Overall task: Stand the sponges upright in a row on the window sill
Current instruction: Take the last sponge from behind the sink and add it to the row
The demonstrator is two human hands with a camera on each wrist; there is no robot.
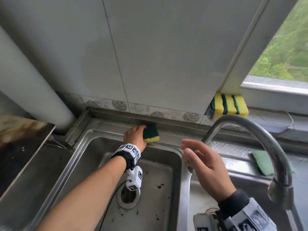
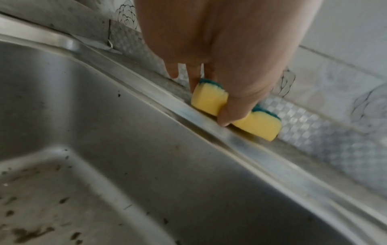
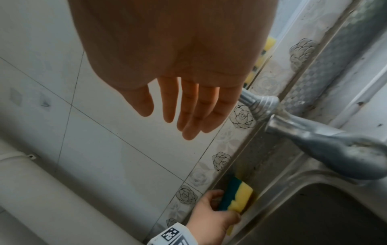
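My left hand (image 1: 135,135) grips a yellow sponge with a dark green scouring side (image 1: 150,133) on the back ledge of the steel sink (image 1: 93,129). In the left wrist view the thumb (image 2: 234,112) presses into its yellow side (image 2: 209,101) and the fingers curl over the green top. Three more yellow-and-green sponges (image 1: 229,105) stand upright side by side on the window sill (image 1: 266,114) at the right. My right hand (image 1: 203,161) hovers over the sink divider with straight, spread fingers (image 3: 188,112), holding nothing. The held sponge (image 3: 236,195) also shows in the right wrist view.
A curved metal tap (image 1: 260,139) arches over the right basin, close to my right hand. A green scouring pad (image 1: 261,162) lies on the sink ledge behind it. A white pipe (image 1: 33,90) runs down the tiled wall at the left. The left basin drain (image 1: 128,195) lies below my left wrist.
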